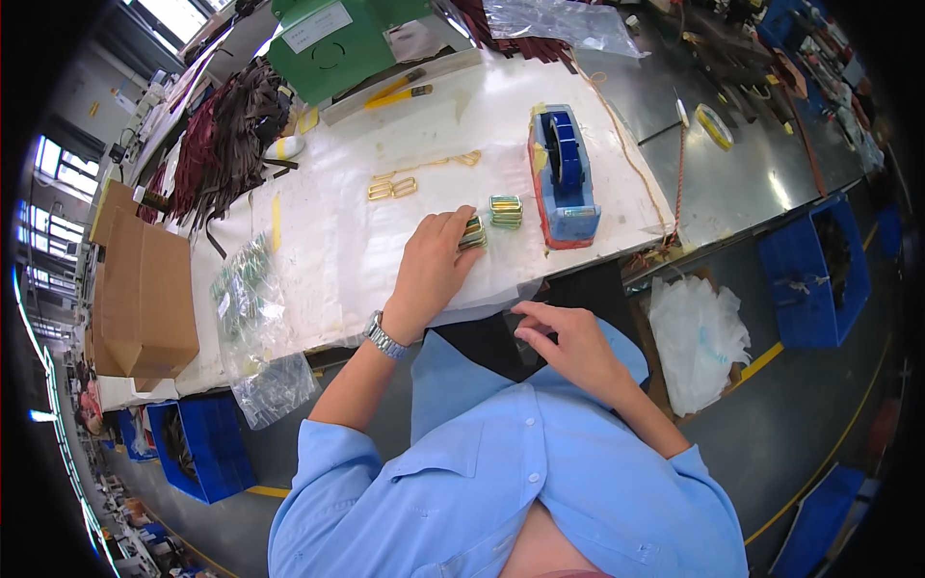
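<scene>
My left hand [429, 270], with a metal wristwatch [385, 334] at the wrist, is closed around a small stack of gold buckles [472, 233] on the white work surface. Just right of it sits another stack of gold buckles [505, 211] with a greenish tint. Farther back lie loose gold slide buckles [392, 188] and a thin gold piece [469, 158]. My right hand [576, 352] hovers in front of the table's edge, fingers bent and apart, with nothing visible in them. A blue tape dispenser [568, 183] stands to the right of the stacks.
A cardboard box [154, 289] and a plastic bag of greenish pieces [246, 299] occupy the left side. Dark leather strips [236, 135], a green machine [332, 43] and a yellow-handled cutter [397, 94] lie farther back. A tape roll [714, 126] rests right; a blue bin [819, 275] stands below.
</scene>
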### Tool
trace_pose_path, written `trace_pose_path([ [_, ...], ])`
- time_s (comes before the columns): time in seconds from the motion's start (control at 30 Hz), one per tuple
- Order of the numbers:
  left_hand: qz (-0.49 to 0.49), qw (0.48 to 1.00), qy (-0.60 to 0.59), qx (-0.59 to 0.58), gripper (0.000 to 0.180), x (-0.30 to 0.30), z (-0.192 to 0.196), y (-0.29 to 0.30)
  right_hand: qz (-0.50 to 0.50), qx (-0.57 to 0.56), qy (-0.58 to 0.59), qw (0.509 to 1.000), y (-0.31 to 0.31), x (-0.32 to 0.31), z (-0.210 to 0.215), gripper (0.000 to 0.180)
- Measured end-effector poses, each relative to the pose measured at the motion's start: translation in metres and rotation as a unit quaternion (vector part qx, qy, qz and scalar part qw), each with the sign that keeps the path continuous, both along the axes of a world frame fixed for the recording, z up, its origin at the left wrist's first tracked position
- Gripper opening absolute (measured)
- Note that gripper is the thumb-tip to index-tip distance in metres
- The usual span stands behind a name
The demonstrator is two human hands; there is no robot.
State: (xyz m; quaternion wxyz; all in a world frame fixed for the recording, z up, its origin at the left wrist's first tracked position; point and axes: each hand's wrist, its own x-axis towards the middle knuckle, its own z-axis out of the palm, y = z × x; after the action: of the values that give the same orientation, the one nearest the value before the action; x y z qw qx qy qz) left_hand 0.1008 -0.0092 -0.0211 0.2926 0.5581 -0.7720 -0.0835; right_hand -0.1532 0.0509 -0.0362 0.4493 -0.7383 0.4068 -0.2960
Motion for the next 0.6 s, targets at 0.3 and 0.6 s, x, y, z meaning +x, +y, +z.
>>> trace_pose_path([
  [0.3,0.024,0.999,0.011,0.035,0.057,0.003,0.011,0.001,-0.012,0.023,-0.009,1.000,0.001,-0.005,0.001,0.029],
  [0.6,0.090,0.989,0.094,-0.070,0.020,0.043,0.034,-0.028,-0.030,0.011,-0.008,0.999,0.002,-0.015,0.003,0.030],
])
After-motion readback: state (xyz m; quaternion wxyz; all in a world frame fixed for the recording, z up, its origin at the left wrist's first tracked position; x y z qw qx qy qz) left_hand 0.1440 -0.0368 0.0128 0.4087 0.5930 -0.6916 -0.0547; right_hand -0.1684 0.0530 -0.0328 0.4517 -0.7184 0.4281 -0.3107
